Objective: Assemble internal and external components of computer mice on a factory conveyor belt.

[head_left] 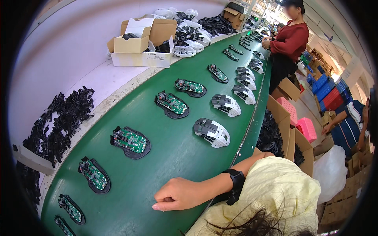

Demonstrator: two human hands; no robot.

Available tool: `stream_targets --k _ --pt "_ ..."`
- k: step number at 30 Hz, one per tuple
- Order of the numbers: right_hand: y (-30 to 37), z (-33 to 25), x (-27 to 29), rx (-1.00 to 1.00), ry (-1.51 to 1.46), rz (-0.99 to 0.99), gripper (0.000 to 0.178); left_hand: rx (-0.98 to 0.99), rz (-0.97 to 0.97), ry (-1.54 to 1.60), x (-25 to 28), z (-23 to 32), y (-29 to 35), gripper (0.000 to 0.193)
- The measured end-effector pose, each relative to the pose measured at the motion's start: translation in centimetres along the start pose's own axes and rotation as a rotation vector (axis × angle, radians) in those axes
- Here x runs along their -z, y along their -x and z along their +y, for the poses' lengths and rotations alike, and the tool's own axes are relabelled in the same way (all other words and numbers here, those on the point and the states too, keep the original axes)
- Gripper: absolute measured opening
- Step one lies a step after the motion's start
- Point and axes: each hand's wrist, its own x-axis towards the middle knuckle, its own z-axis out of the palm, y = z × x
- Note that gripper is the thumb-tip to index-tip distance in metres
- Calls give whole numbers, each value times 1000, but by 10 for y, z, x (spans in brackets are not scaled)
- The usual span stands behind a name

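Observation:
My right hand (179,194) is over the near part of the green conveyor belt (173,153). Its fingers are curled in, with the thumb pressed toward them, and whatever the palm may hold is hidden. A black band (236,179) circles the wrist. My left hand does not show. Nearest to my hand are an opened computer mouse base with a green circuit board (134,142) and, farther right, a white and dark grey mouse shell (212,132). Further mouse bases (94,175) lie in a line along the belt's left side, and several shells (226,105) along its right.
Left of the belt lies a pile of black plastic parts (65,122). Open cardboard boxes (139,59) and bagged parts stand farther along that ledge. A co-worker in a red top (289,41) stands at the belt's far right. Boxes of black parts (271,133) sit beside the right edge.

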Motion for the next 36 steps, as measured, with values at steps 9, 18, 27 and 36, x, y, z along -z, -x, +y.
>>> stream_targets --k 9,18,27,36 --pt "-4 5 -7 -1 32 10 42 8 -37 65 0 -13 -10 27" --pt "-5 2 -11 -24 45 6 42 21 -34 52 6 -17 -14 26" --pt "-5 0 -14 -23 52 17 42 15 -65 43 8 -15 -13 27" --pt "-7 -1 -15 -11 62 15 41 6 -69 53 12 -20 -17 26"
